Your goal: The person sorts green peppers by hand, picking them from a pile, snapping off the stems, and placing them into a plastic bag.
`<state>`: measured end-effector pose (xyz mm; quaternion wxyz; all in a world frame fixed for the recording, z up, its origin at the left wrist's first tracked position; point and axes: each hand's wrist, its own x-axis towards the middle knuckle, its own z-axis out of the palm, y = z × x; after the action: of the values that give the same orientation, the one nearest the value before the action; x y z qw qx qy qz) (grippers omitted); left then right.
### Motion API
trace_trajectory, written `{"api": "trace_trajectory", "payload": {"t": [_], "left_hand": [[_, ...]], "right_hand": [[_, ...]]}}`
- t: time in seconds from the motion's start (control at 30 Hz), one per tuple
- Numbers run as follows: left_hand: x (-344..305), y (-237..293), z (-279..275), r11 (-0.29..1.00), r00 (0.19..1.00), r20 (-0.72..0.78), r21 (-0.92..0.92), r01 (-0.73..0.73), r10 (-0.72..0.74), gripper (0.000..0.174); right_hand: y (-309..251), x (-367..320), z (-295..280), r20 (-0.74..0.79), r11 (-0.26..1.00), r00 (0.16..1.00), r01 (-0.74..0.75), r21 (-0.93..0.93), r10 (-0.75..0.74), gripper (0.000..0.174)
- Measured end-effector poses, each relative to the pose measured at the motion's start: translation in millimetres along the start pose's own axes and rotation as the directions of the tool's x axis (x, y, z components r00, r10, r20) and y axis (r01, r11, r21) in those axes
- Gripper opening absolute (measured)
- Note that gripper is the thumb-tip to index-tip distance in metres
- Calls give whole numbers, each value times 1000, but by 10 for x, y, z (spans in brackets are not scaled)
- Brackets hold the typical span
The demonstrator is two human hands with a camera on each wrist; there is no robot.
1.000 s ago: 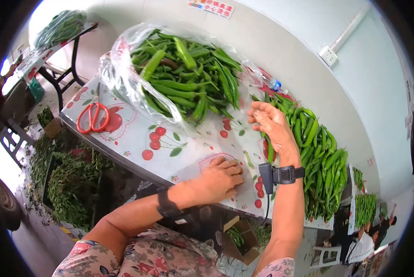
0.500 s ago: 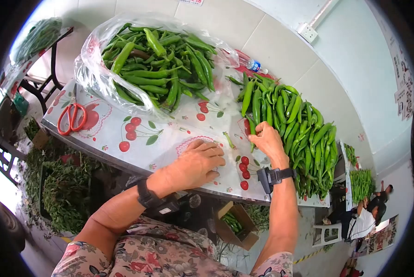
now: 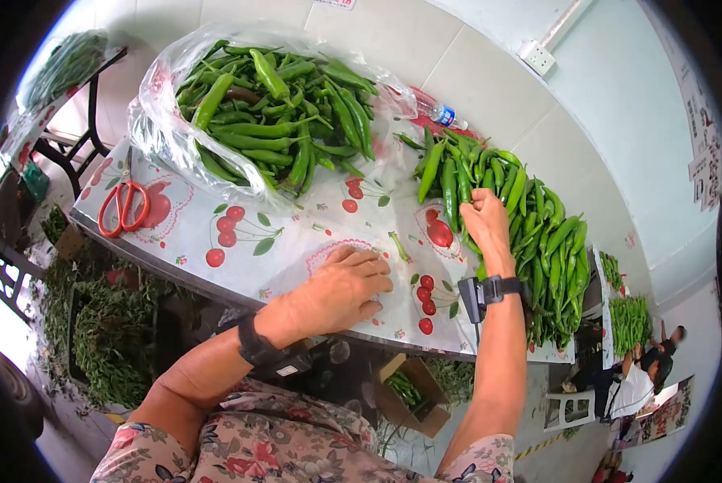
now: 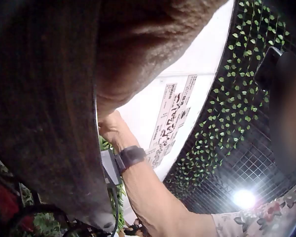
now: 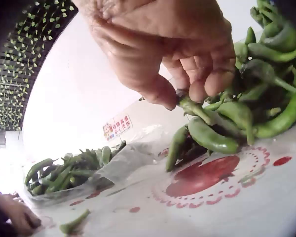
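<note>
My right hand (image 3: 490,229) is at the left edge of a long pile of green chili peppers (image 3: 554,266). In the right wrist view its thumb and fingertips pinch a green chili pepper (image 5: 195,108) by the stem end, close over the other peppers. My left hand (image 3: 346,282) rests on the cherry-print tablecloth (image 3: 296,258), fingers loosely bent and holding nothing. A clear plastic bag (image 3: 163,141) full of loose green chili peppers (image 3: 284,121) lies open beyond it. One small pepper piece (image 3: 399,246) lies between the hands.
Red-handled scissors (image 3: 124,208) lie at the table's left end. A plastic bottle (image 3: 448,117) lies behind the pile. Below the near edge stand a cardboard box (image 3: 435,410) with peppers and a heap of green leaves (image 3: 119,330). People (image 3: 639,374) are at far right.
My right hand came down from above the pile's edge, took a pepper from the tablecloth and moved it forward onto the pile. The left hand stays on the table. The head view turned right.
</note>
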<state>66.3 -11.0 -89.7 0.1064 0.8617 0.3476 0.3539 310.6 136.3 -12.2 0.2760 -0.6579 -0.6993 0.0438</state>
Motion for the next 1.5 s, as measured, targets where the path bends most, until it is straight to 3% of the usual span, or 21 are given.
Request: {"api": "trace_trajectory", "payload": {"t": [0.07, 0.2, 0.5, 0.6, 0.7, 0.87, 0.97, 1.1, 1.23, 1.33, 1.43, 1.5], "left_hand": [[-2, -7, -4, 1000, 1000, -4, -1, -12, 12, 33], [1, -3, 1, 1000, 1000, -6, 0, -3, 4, 33], [6, 6, -7, 999, 1000, 0, -28, 15, -15, 33], [4, 1, -9, 998, 1000, -19, -53, 22, -23, 33], [6, 3, -4, 996, 998, -49, -86, 29, -34, 32], [16, -12, 26, 994, 995, -100, -106, 7, -18, 32], [22, -3, 11, 989, 992, -117, -143, 37, -54, 35], [37, -12, 35, 974, 977, -163, -201, 106, -140, 42], [28, -3, -32, 869, 926, -132, -412, 274, -354, 63], [58, 22, -104, 722, 896, -112, -639, 266, -429, 77], [41, -118, -5, 661, 891, -176, -732, 165, -418, 84], [-14, -247, 65, 684, 892, -193, -711, 160, -409, 83]], "right_hand": [[-78, 31, 98, -3, 980, 1000, 30, -195, -31, 34], [-194, 10, 260, 115, 895, 992, 2, -447, 55, 41], [-131, 14, 187, 249, 913, 961, -12, -407, 123, 31], [-2, 23, 130, 360, 983, 914, -165, -85, 185, 31], [-35, -169, -21, 504, 901, 842, -356, 249, 194, 24], [90, -479, -205, 561, 766, 827, -383, 517, 35, 19], [44, -644, -274, 572, 736, 820, -375, 563, -20, 22], [-147, -838, -290, 570, 767, 799, -240, 595, -192, 25], [-497, -1036, -195, 701, 862, 675, -195, 468, -229, 34], [-762, -1157, -83, 607, 790, 727, -149, 595, -320, 24], [-780, -1147, 193, 368, 834, 793, 294, 467, -486, 28], [-929, -1219, 134, 474, 910, 787, 265, 318, -395, 30]]}}
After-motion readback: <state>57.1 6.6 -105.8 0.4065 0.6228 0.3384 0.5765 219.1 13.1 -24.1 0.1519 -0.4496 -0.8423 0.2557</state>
